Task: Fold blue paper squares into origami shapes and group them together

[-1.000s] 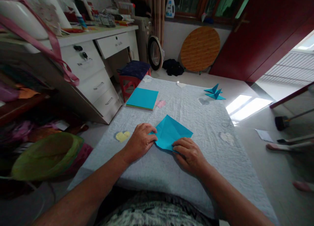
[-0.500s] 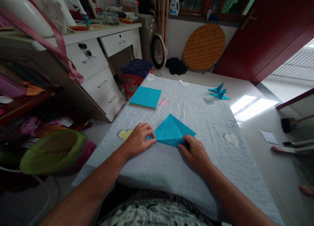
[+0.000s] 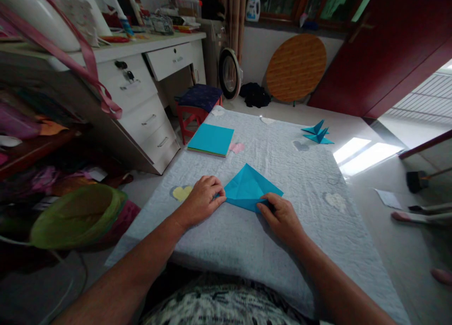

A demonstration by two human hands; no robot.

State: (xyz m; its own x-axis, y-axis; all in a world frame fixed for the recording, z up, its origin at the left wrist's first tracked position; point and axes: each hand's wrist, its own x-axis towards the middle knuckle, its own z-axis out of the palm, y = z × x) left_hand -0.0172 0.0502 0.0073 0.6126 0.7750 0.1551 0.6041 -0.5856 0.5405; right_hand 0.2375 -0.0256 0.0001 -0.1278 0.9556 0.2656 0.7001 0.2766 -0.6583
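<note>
"What's in front of me?"

"Largest first: the bench (image 3: 231,242), covered in pale cloth (image 3: 300,174). At its far left sits the stack (image 3: 212,139), well apart from the work. The blue sheet (image 3: 249,185) lies near the middle of the bench, one corner pointing away from me."

"And the hands?"

"Apart from each other, both on the sheet. My left hand (image 3: 203,198) pinches its left corner; my right hand (image 3: 280,213) grips the near edge, toward the right. Smaller again, the two folded pieces (image 3: 320,137) stand at the far right, clear of my elbows."

"How do I fold this well?"

"I judge the flap (image 3: 243,205) along the near edge to be the step in hand. I'd keep the left pinch as an anchor and line up the edges before pressing. The cloth looks soft, so a light press would probably leave a weak line."

"Smallest thing to watch?"

"The crease (image 3: 242,199). I can't tell whether it's flat. I'd press from the left corner outward, gently, then hard; uneven pulling could skew it."
</note>
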